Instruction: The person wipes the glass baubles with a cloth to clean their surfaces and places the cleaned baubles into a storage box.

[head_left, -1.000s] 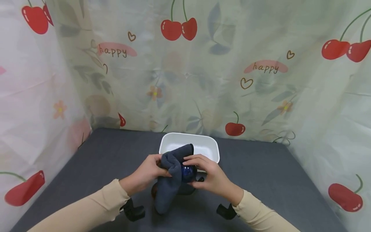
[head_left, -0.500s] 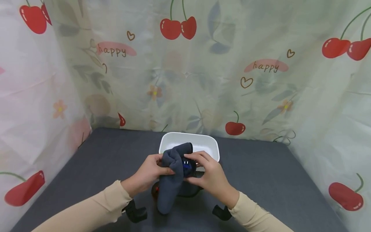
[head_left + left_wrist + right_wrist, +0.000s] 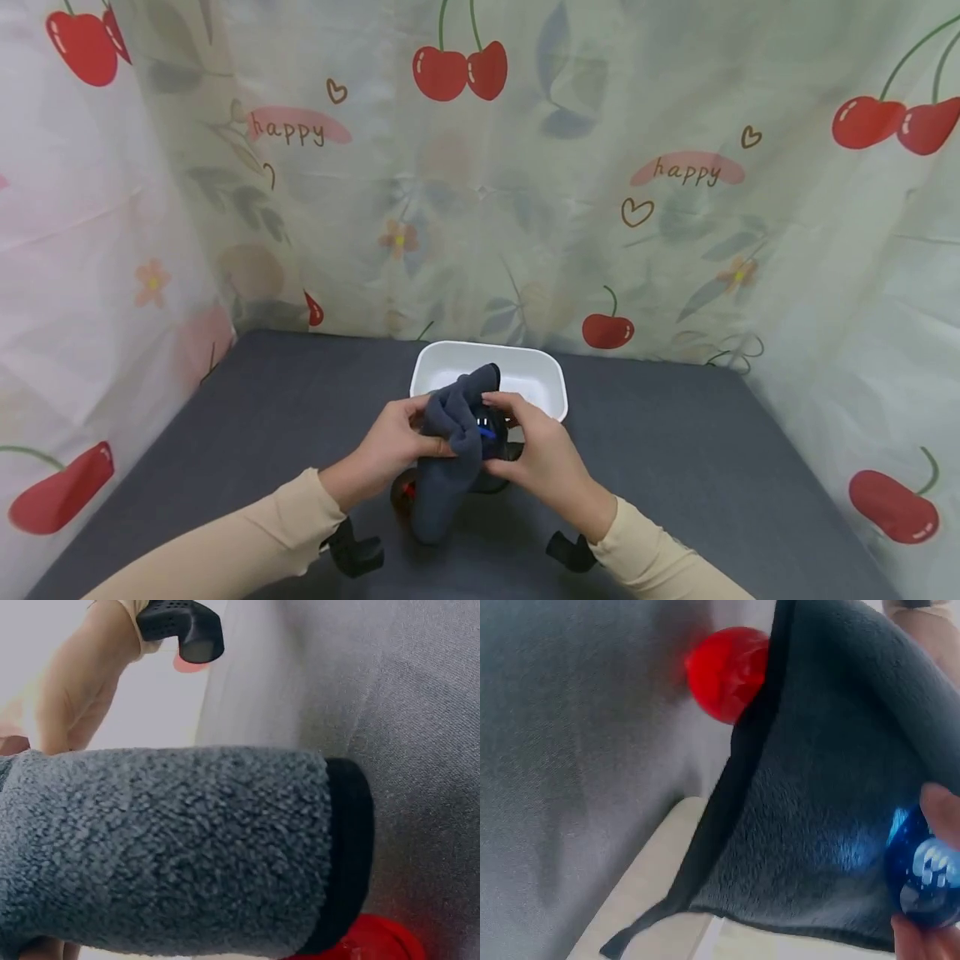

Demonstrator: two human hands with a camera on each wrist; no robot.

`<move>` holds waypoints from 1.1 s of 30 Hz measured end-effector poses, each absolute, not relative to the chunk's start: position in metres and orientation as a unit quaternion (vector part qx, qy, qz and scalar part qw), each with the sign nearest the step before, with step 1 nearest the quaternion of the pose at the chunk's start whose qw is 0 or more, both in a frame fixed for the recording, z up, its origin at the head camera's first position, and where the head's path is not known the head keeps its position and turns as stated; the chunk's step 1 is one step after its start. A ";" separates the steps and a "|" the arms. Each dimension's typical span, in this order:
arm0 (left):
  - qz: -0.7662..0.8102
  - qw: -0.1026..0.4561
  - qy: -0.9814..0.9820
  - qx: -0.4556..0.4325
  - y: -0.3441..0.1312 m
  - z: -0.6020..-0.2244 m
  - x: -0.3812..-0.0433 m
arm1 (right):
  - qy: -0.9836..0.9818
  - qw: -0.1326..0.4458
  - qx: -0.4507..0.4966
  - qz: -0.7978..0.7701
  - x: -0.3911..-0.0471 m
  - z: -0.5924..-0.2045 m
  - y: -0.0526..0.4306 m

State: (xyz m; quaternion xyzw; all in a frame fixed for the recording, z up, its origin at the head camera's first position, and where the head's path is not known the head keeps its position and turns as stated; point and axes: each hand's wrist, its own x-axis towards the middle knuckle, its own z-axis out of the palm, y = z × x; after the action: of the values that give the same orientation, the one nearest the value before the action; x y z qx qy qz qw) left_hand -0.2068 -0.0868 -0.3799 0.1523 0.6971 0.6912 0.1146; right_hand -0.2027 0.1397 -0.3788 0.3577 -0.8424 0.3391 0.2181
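My left hand grips a dark grey fleecy cloth with thumb and fingers, and the cloth's lower end hangs down. Against the cloth's right side, my right hand holds a glossy dark blue ball between thumb and fingertips. The right wrist view shows this blue ball with bright reflections, beside the spread cloth with its black edging. A folded end of the cloth fills much of the left wrist view. Fingers partly cover the ball, and part of the cloth lies behind it.
A red shiny ball lies on the dark grey table surface, partly hidden by the cloth. Behind the hands stands a white rectangular tub. Cherry-printed curtains enclose the table's back and sides.
The right hand has turned the blue ball slightly and shifted a little leftward. The cloth has moved slightly right, more bunched around the ball, and its hanging end sits a bit higher.
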 end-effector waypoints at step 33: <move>0.687 0.149 0.694 0.156 -0.086 -0.374 -0.206 | -0.763 0.079 0.372 0.522 -0.206 -0.379 0.144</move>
State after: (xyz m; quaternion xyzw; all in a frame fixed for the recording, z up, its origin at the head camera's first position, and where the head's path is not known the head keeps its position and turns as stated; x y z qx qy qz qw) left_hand -0.2063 -0.0864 -0.3735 0.1563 0.6935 0.6874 0.1485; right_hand -0.2060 0.1445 -0.3793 0.3724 -0.7632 0.5220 0.0794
